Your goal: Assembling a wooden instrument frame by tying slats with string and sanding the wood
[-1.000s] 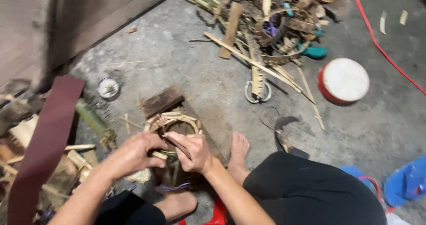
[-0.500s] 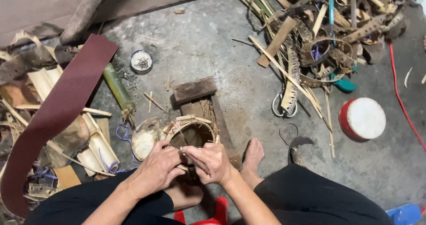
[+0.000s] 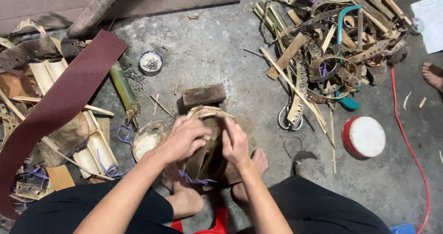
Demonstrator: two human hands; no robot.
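Note:
A round bamboo ring frame (image 3: 207,116) stands on edge on the concrete floor, just in front of a dark wooden block (image 3: 203,94). My left hand (image 3: 182,139) wraps over the ring's left side from above. Against the ring's right side presses my right hand (image 3: 235,144), fingers curled on the strip. Both hands hold the ring between my bare feet (image 3: 259,161). The lower half of the ring is hidden behind my hands.
A heap of bamboo strips and scraps (image 3: 332,49) lies far right. A red-and-white round tin (image 3: 363,137) sits right. A small bowl of nails (image 3: 150,62), a green bamboo stick (image 3: 123,88), a maroon sanding belt (image 3: 60,105) and another person's foot (image 3: 434,75) are around.
My view has shifted so the scene sits lower and more to the right. Both hands have closed tighter over the ring, now covering more of it.

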